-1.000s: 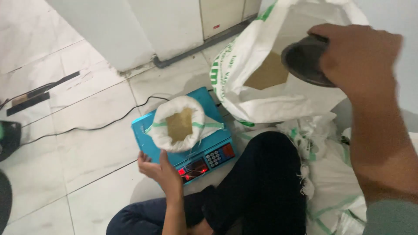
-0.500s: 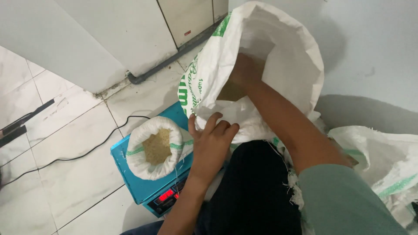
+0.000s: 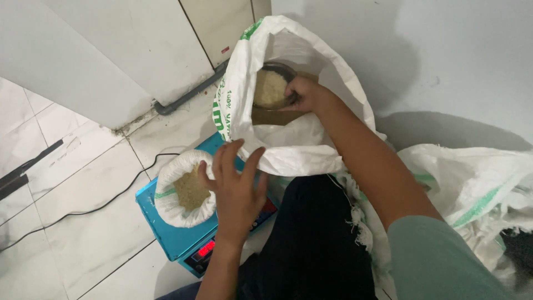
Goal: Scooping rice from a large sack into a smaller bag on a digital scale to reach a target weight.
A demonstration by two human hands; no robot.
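The right hand (image 3: 304, 93) reaches deep inside the big white sack (image 3: 288, 150), its fingers clamped on the rim of a dark bowl (image 3: 272, 86) heaped with pale grain, which sits just above the brown grain lower in the sack. The left hand (image 3: 236, 186) hovers with fingers spread apart at the sack's near lip, just beside a small white bag (image 3: 186, 189) of grain. That bag stands open on a blue scale (image 3: 177, 239) on the tiled floor (image 3: 83, 183), where a black cord (image 3: 83, 211) trails off to the left.
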